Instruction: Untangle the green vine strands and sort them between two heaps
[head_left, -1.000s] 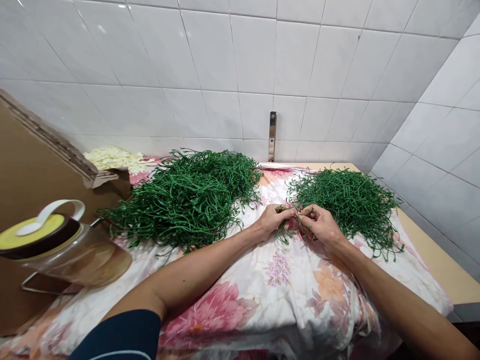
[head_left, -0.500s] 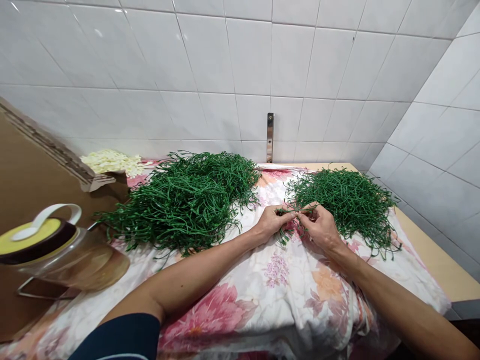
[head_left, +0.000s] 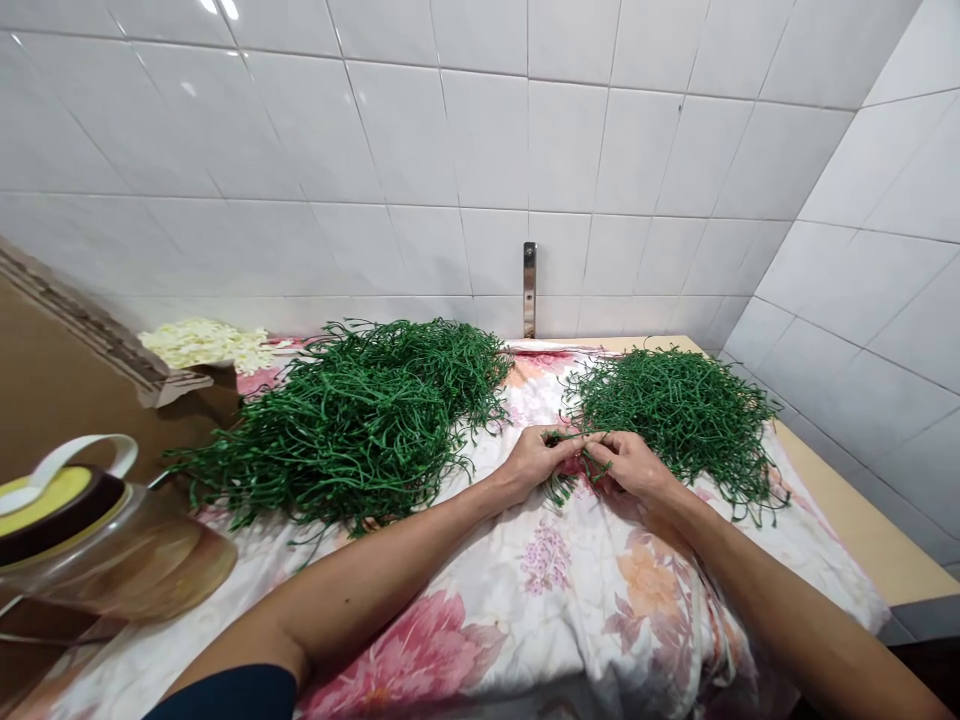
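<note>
My left hand [head_left: 536,459] is closed on thin green stems [head_left: 557,489], whose ends hang below the fingers. Close beside it, my right hand [head_left: 626,460] pinches at the same green strands, and the fingertips of both hands nearly meet. The stems look like green plastic flower stems with small knobbed tips. A large tangled pile of green stems [head_left: 375,420] lies left of my hands. Just behind and right of my right hand sits a smaller pile of green stems [head_left: 675,405]. How many strands my fingers hold is hidden.
A floral cloth [head_left: 465,620] covers the wooden table [head_left: 847,530]. At the left stand a clear jar [head_left: 157,560] with a yellow lid and a cardboard box [head_left: 67,350]. Pale yellow pieces [head_left: 206,343] are heaped behind. A metal bracket [head_left: 529,290] is on the tiled wall.
The view has tilted up and turned slightly right, so things sit lower and further left. My hands stay together over the cloth, still pinching the green stems.
</note>
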